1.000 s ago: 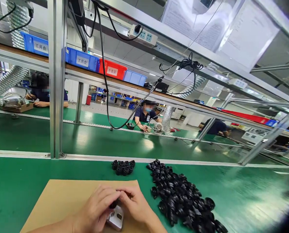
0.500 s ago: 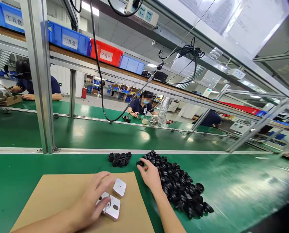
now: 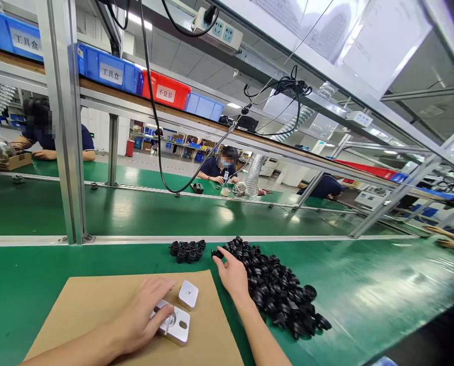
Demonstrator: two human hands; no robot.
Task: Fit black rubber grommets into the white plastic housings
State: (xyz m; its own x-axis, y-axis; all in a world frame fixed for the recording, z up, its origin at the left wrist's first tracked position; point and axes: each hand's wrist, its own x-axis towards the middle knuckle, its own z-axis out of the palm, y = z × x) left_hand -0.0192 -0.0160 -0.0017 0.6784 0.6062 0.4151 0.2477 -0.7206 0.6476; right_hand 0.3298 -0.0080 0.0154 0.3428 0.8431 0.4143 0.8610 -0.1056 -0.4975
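card (image 3: 89,305) lies on green counter (image 3: 364,284). silver plate (image 3: 178,326) on card's right part, left hand (image 3: 145,312) over it, thumb across top; whether gripping, cannot tell. block (image 3: 188,296) on card, behind plate. right hand (image 3: 234,274) beyond card's far right corner, pinching black cap (image 3: 215,253). cap pile (image 3: 280,290) right of card.
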